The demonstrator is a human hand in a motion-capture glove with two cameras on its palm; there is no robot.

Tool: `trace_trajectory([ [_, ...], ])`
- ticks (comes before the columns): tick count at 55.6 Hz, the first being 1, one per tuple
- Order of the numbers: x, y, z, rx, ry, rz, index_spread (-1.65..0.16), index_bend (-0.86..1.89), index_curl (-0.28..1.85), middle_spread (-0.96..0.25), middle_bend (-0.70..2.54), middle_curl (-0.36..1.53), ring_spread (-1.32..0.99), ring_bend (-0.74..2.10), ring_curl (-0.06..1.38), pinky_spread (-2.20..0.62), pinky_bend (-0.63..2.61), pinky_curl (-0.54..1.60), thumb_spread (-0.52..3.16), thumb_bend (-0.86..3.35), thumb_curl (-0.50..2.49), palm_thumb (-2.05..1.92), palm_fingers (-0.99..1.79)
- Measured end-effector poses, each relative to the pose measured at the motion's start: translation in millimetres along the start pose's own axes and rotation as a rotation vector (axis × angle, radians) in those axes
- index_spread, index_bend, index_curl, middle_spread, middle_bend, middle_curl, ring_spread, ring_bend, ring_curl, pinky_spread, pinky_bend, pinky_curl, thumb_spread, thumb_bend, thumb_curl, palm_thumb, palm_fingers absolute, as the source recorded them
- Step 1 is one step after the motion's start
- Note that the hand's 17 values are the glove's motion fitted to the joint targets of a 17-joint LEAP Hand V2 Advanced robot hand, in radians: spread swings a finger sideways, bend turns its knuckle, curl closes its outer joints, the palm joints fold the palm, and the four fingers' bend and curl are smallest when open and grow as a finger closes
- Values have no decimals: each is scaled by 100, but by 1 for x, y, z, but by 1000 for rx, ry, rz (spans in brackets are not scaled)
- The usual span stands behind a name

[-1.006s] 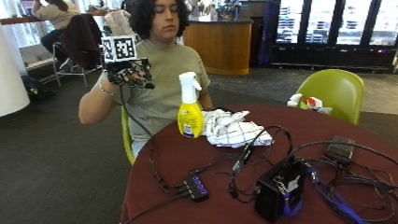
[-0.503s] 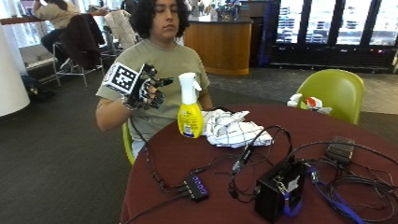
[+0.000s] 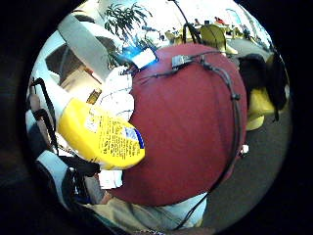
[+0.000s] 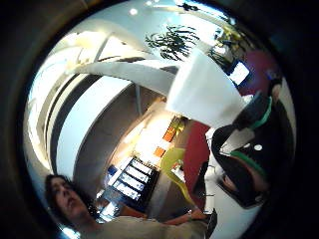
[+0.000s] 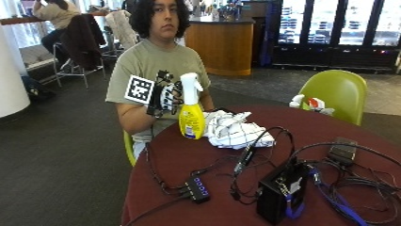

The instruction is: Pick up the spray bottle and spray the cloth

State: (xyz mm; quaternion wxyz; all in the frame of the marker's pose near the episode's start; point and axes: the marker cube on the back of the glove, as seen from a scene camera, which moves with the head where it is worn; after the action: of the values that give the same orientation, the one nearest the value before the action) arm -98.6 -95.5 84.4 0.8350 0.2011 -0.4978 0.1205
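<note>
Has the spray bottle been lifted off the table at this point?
No: in the outside view the spray bottle stands upright on the table, with the gloved right hand beside its neck.

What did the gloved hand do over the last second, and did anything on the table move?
The right hand came down from shoulder height and across to the spray bottle; it is now right beside the bottle's neck, with no grip visible yet. The bottle and the cloth beside it stayed where they were on the table.

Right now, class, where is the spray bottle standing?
In the outside view, the spray bottle stands upright on the table, between the gloved right hand and the cloth.
</note>
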Motion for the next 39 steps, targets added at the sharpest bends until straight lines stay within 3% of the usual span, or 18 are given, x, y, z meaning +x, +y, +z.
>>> trace_trajectory([
  [10,2,8,-7,13,-1,-77,-25,73,43,-18,86,67,-19,108,60,-21,97,54,154,24,51,86,127],
  [15,-5,19,-26,-32,88,27,-24,70,46,-19,85,71,-19,109,62,-22,101,57,158,25,53,84,119],
  [21,-6,36,-49,-81,306,-79,-23,43,43,-15,74,66,-16,97,58,-25,93,52,140,12,52,73,105],
  [25,-7,52,-75,-224,463,-180,-24,27,41,-6,59,59,-9,81,55,-12,80,52,133,2,47,60,56],
  [29,-7,59,-100,-304,573,-274,-28,22,39,0,45,52,-4,67,49,0,74,48,126,-3,45,55,36],
  [39,-4,82,-137,-401,657,-321,-35,17,34,4,31,43,1,47,37,18,56,36,118,-3,41,50,30],
])
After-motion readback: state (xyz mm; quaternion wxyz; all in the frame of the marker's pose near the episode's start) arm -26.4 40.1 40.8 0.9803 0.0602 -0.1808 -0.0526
